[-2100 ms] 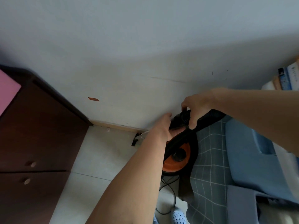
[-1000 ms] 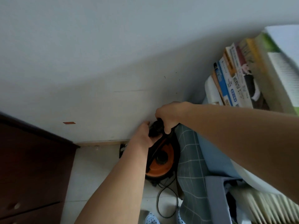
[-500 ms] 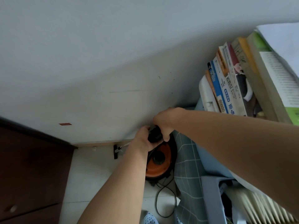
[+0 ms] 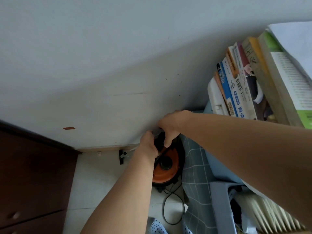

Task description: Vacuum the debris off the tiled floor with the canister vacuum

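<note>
Hands lower atop canister vacuum

Canister vacuum wedged between wall and checked bedding; open tiled floor left, toward dark cabinet.

Left arm: bare forearm extended forward and up from the lower frame edge; wrist roughly straight
Left hand: back of hand toward the camera; fingers curled forward out of sight around a dark part just beyond it; fingertips hidden
Right arm: bare forearm reaching in from the right edge, crossing leftward; wrist bent slightly downward
Right hand: just above and right of the left hand, nearly touching it; fingers curled down over the same dark part; one fingertip pointing downward, visible
</note>
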